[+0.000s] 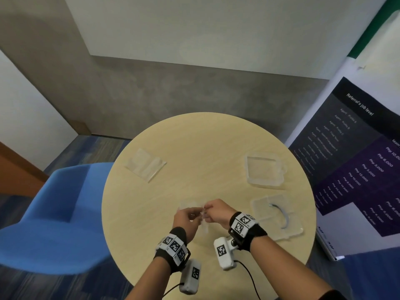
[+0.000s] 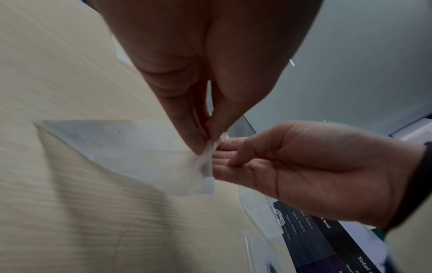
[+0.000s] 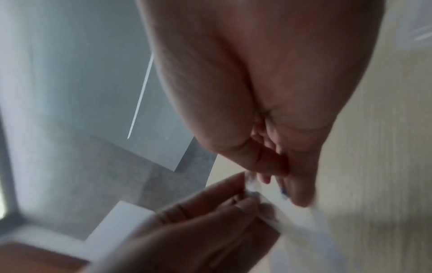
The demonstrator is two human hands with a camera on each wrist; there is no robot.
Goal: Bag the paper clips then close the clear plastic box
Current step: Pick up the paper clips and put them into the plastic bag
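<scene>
Small clear bag (image 2: 131, 147) at lower centre of head view, just above table (image 1: 151, 213): thin, light, floppy, slippery; left hand (image 1: 186, 221) and right hand (image 1: 216, 212) pinch zip strip at its mouth; best hold there, by the stiffer strip

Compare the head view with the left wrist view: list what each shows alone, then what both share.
Head only: a stack of spare bags at far left, the blue chair, both wrist cameras.
Left wrist only: the bag's zip strip close up, pinched by fingers.
Both: left hand, right hand, small clear bag, table, open plastic box.
</scene>
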